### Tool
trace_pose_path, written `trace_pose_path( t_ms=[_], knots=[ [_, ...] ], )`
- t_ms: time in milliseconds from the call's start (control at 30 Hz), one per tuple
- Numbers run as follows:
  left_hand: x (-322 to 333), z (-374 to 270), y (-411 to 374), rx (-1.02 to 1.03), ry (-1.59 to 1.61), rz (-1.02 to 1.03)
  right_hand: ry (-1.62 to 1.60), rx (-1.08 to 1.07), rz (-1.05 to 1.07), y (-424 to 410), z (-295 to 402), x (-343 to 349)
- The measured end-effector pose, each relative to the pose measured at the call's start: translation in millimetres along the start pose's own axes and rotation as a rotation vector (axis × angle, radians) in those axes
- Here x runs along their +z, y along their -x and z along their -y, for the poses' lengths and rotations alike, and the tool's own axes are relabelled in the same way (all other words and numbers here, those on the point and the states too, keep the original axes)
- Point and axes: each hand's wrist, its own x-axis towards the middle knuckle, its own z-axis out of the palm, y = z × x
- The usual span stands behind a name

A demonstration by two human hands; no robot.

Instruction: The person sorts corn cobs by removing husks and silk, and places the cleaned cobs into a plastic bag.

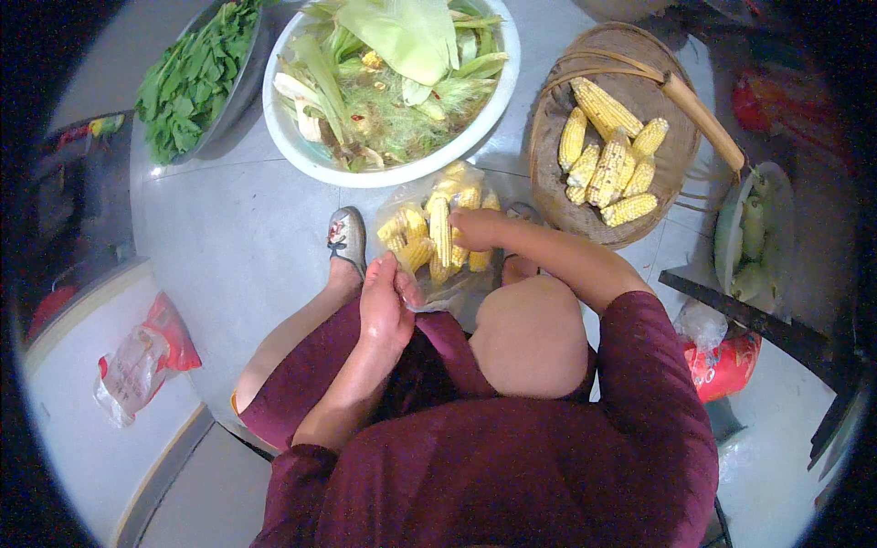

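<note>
A clear plastic bag point(466, 291) filled with several husked yellow corn cobs point(414, 253) rests between my feet. My left hand point(385, 298) grips the bag's near left edge, thumb on top. Over the bag's contents, my right hand point(476, 229) is curled against the right side of one pale yellow corn cob point(440, 233), which points toward me and lies on top of the others. The fingertips of this hand are partly hidden behind the cob.
Ahead is a white basin point(390, 179) of corn husks and silk. A woven basket point(548, 198) with several husked cobs stands right. Leafy greens point(199, 82) fill a bowl at far left. A dark table edge point(740, 301) and red bag point(723, 366) are at right.
</note>
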Motion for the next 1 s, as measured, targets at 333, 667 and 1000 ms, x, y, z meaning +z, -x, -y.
trace_pose_path(
  t_ms=[333,667,1000],
  knots=[
    [-5.1,-0.6,-6.1,0.014,-0.005,0.09,0.051,0.203,-0.161,-15.4,-45.3,41.8],
    [-8.0,2.4,-2.9,-0.025,-0.07,0.099,0.411,-0.037,-0.277,-7.4,-26.7,16.1],
    [-18.6,-3.6,-10.9,0.158,-0.264,-0.121,-0.289,0.059,-0.461,9.4,-48.4,29.4]
  ],
)
